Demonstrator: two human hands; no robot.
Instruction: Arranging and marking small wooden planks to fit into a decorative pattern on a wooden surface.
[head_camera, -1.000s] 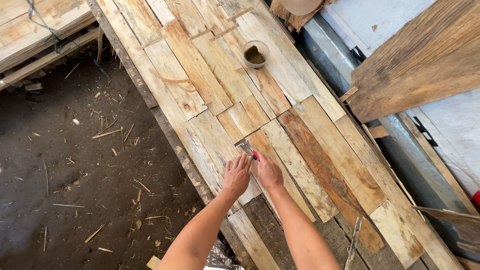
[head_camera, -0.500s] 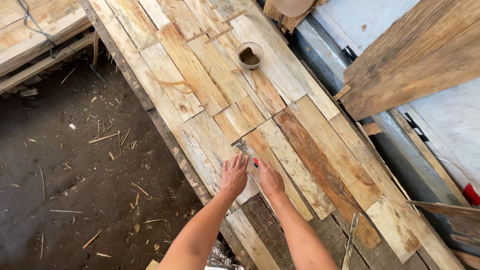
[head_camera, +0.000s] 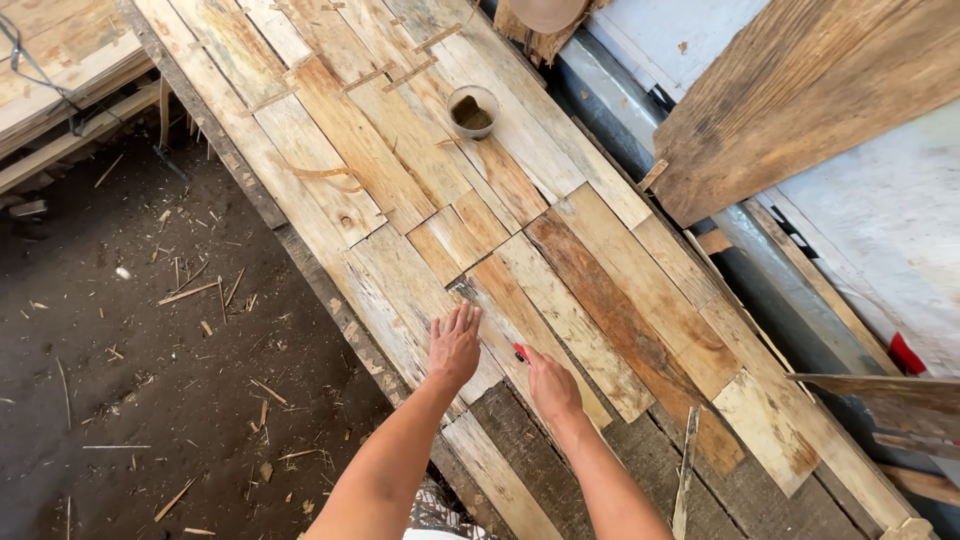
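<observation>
Daylight, bright and fairly even. Planks (head_camera: 560, 250) on the desk are well exposed, grain sharp across the middle. Light comes from upper right: the white sheet (head_camera: 880, 240) there runs near blown, mild glare, little detail left. Dirt floor (head_camera: 130, 380) at left sits in shade, much darker, but chips and splinters are readable. Shadows are soft; a faint one under the left hand (head_camera: 456, 345) on the boards, another along the desk edge. Right hand (head_camera: 550, 385) is sharp, no motion blur. Wide lens: straight boards fan out and bow toward the corners. Slight softness at the far top edge, forearms at the bottom a bit soft.
</observation>
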